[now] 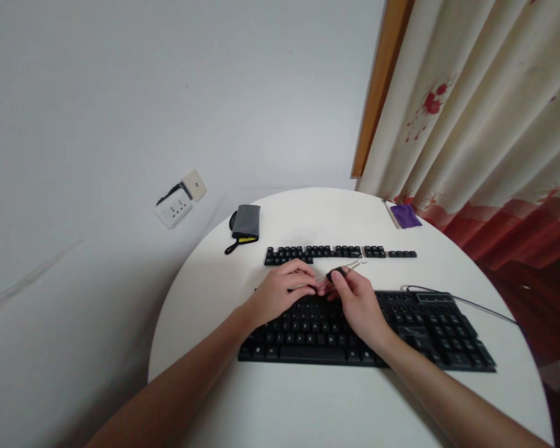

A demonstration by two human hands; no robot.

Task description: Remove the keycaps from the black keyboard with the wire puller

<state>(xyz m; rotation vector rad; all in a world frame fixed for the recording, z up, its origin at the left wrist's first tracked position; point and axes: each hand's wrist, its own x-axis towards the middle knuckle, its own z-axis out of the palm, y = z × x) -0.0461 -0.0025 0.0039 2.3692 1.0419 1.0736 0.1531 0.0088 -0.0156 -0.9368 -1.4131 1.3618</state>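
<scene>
A black keyboard (429,330) lies across the round white table (308,404). My left hand (280,294) rests palm down on the keyboard's top rows, fingers curled over the keys. My right hand (357,302) is closed on a small black tool with a wire loop (341,271), held at the keyboard's upper edge beside the left fingertips. Rows of loose black keycaps (326,252) lie lined up just beyond the hands.
A grey pouch with a yellow and black strap (245,225) sits at the table's far left. A purple cloth (405,215) lies at the far right by the curtain (476,124). The keyboard cable (476,305) runs off right. A wall socket (177,202) is behind.
</scene>
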